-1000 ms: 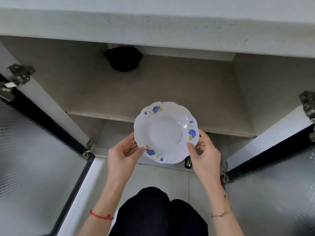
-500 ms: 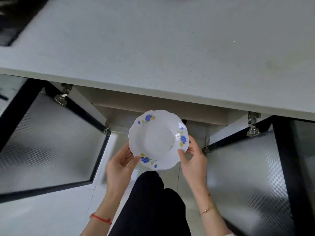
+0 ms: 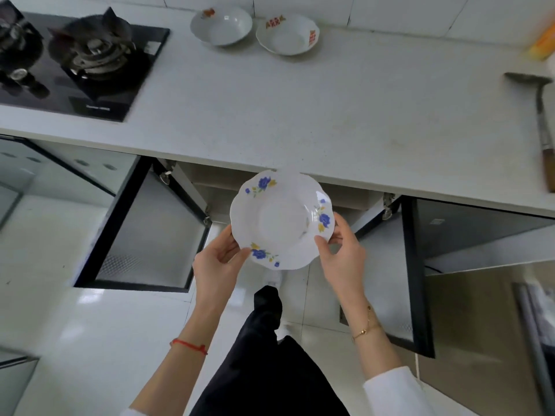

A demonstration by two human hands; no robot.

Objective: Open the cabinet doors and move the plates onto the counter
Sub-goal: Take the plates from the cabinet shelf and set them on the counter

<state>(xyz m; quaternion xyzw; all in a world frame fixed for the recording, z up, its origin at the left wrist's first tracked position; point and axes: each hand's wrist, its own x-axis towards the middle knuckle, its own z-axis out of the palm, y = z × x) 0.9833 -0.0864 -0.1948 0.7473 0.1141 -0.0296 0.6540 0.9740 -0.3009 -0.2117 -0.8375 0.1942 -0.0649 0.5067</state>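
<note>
I hold a white scalloped plate with blue flowers (image 3: pixel 280 219) level in front of the counter's front edge, over the open cabinet. My left hand (image 3: pixel 217 259) grips its near-left rim and my right hand (image 3: pixel 342 250) grips its right rim. Both cabinet doors hang open: the left door (image 3: pixel 144 232) and the right door (image 3: pixel 399 274), each frosted glass in a black frame. Two white plates stand at the back of the counter (image 3: pixel 300 115): one with an orange mark (image 3: pixel 221 25) and one with red patterns (image 3: pixel 287 34). The cabinet's inside is mostly hidden under the counter.
A black gas stove (image 3: pixel 75 61) fills the counter's left end. A metal spatula with a wooden handle (image 3: pixel 540 124) lies at the right edge, and a yellow object (image 3: pixel 542 43) sits at the far right. My dark trouser leg (image 3: pixel 267 340) stands on the white tiled floor.
The plate has risen from inside the cabinet to counter-edge height, still in both hands. My view has lifted from the cabinet shelf to the whole countertop.
</note>
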